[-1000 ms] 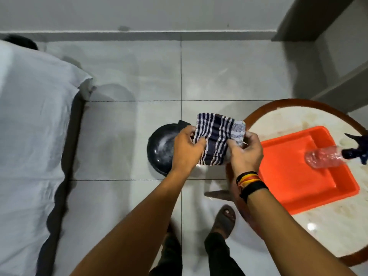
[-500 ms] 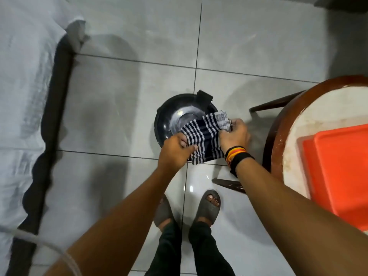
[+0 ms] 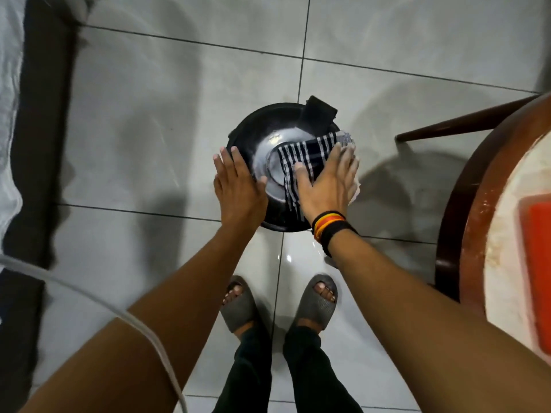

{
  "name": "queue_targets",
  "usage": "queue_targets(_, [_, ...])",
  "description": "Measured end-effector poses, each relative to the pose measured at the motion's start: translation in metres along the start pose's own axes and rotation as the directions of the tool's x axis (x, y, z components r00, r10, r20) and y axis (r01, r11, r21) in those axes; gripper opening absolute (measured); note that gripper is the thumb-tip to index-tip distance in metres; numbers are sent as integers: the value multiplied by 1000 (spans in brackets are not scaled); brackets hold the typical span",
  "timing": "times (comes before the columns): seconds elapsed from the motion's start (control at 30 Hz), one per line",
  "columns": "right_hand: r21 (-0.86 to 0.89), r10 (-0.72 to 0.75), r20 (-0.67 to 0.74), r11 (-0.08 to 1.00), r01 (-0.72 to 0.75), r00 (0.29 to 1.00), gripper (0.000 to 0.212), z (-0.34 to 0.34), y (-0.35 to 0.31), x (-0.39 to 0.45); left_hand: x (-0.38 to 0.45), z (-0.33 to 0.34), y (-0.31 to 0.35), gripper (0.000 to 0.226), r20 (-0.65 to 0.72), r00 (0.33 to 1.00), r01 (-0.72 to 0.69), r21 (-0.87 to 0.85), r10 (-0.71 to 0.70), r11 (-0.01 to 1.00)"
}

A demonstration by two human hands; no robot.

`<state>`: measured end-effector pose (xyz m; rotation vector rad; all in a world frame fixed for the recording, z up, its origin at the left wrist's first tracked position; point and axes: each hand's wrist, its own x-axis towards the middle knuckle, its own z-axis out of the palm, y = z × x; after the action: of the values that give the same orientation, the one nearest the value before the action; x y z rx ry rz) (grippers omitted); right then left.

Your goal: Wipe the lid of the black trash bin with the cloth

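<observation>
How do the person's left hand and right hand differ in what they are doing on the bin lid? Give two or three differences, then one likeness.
The right hand presses the striped cloth flat onto the lid; the left hand touches no cloth and rests bare on the lid's left edge. The right wrist wears banded wristbands; the left wrist is bare. Both hands lie palm down with fingers extended on the black trash bin.

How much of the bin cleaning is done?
Done: the striped cloth is lying on the black bin's lid. In hand: the right hand presses it flat while the left hand steadies the rim. Left: wiping the uncovered part of the lid.
</observation>
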<state>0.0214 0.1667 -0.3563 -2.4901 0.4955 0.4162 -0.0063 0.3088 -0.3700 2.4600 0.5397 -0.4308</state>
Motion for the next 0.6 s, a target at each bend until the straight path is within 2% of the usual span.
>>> queue_targets(0.1, [-104, 43, 43, 994, -39, 998, 104, 16, 5, 13, 12, 14, -1, 86, 82, 996, 25, -18, -23, 1000])
queue_targets(0.2, [-150, 7, 7, 989, -6, 1000, 107, 27, 16, 20, 17, 26, -2, 95, 63, 997, 46, -55, -42, 997])
queue_targets(0.3, [-179, -24, -54, 984, 14, 998, 100, 35, 23, 21, 21, 35, -6, 99, 35, 997, 70, -87, -67, 994])
queue_targets(0.43, [-174, 25, -114, 984, -44, 993, 82, 39, 12, 43, 26, 39, -13, 103, 34, 998, 64, -105, -61, 992])
queue_targets(0.5, [-211, -11, -133, 977, -17, 991, 76, 41, -1, 63, 29, 42, -15, 105, 27, 999, 48, -94, -45, 994])
queue_targets(0.6, [-305, -79, -141, 952, 32, 987, 71, 44, -19, 83, 29, 49, -12, 109, -8, 996, 94, -53, -94, 994])
